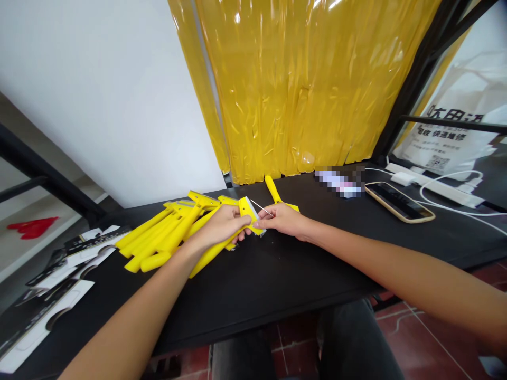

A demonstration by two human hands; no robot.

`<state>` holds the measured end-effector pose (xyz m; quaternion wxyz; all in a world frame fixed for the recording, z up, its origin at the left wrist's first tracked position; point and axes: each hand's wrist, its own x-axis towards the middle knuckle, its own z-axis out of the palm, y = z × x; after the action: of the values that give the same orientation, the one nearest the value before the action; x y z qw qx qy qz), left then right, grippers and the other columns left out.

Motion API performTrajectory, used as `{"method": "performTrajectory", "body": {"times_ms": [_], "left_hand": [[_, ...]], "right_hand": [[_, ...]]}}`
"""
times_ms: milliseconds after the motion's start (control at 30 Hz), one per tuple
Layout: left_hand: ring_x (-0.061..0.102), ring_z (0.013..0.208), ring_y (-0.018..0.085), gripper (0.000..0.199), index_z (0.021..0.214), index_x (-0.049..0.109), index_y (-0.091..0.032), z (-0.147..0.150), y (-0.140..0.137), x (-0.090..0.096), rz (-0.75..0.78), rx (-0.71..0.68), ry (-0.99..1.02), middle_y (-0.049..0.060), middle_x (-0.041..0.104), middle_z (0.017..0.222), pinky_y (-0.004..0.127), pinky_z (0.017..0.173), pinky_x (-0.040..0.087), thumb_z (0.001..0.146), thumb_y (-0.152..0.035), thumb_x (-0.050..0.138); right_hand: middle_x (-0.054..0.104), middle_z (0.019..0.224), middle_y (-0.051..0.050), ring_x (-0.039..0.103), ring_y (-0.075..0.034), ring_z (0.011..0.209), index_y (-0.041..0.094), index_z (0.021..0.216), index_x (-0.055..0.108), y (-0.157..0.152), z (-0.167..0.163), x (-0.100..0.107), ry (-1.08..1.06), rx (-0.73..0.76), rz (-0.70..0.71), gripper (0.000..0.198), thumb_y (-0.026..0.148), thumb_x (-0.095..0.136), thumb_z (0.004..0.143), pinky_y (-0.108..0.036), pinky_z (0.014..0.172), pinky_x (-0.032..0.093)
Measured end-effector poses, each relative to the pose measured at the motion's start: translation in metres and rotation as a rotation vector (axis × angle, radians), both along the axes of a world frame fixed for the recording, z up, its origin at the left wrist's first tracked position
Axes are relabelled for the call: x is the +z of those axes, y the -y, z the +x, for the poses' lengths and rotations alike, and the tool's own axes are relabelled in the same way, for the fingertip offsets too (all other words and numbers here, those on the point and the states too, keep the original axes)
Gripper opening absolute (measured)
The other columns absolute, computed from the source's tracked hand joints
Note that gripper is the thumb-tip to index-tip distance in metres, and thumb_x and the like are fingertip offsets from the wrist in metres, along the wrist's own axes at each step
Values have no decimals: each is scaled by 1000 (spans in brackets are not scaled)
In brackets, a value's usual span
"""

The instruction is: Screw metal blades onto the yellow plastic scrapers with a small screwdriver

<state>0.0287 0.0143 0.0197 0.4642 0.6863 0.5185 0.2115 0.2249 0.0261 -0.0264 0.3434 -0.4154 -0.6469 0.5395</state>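
My left hand is closed around a yellow scraper. Its handle points down and left, toward me, and its flat head carries a pale blade edge. Against that head, my right hand pinches a thin, light-coloured strip; its exact kind is too small to tell. A heap of yellow scrapers lies just left of my left hand. Behind my right hand, another yellow scraper rests on the black tabletop, partly hidden by that hand.
Black-and-white cardboard sleeves are piled at the left. On the right lie a phone, a blurred-out item, white cables and a power strip. A yellow plastic curtain and a white panel stand behind the table.
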Motion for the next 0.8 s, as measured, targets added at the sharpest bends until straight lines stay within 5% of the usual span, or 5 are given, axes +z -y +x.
{"method": "performTrajectory", "body": {"times_ms": [167, 333, 533, 800], "left_hand": [[64, 59, 15, 46, 125, 47, -19, 1, 1, -8, 502, 123, -170, 10, 70, 103, 29, 57, 52, 83, -28, 63], [67, 96, 22, 45, 130, 47, -21, 8, 12, -11, 989, 70, -277, 15, 49, 144, 37, 87, 54, 86, -18, 56], [64, 110, 27, 36, 122, 54, -22, 9, 11, -14, 1122, -73, -364, 15, 30, 158, 43, 92, 56, 88, -14, 57], [60, 121, 27, 31, 125, 57, -25, 6, 6, -24, 1187, -83, -423, 12, 53, 141, 42, 97, 53, 97, -15, 49]], "right_hand": [[45, 54, 8, 29, -4, 44, 17, 71, 64, 1, 3, 8, -22, -18, -96, 35, 42, 87, 62, -22, 41, 18], [33, 48, 11, 18, -4, 41, 18, 76, 62, -2, 9, 16, -105, -55, -124, 37, 43, 86, 63, -24, 39, 9], [31, 47, 12, 15, -4, 42, 18, 78, 63, -3, 13, 21, -186, -63, -139, 35, 40, 86, 65, -25, 39, 6], [36, 50, 10, 19, -4, 43, 17, 80, 65, -1, 9, 20, -189, -139, -97, 36, 43, 85, 65, -24, 40, 8]]}}
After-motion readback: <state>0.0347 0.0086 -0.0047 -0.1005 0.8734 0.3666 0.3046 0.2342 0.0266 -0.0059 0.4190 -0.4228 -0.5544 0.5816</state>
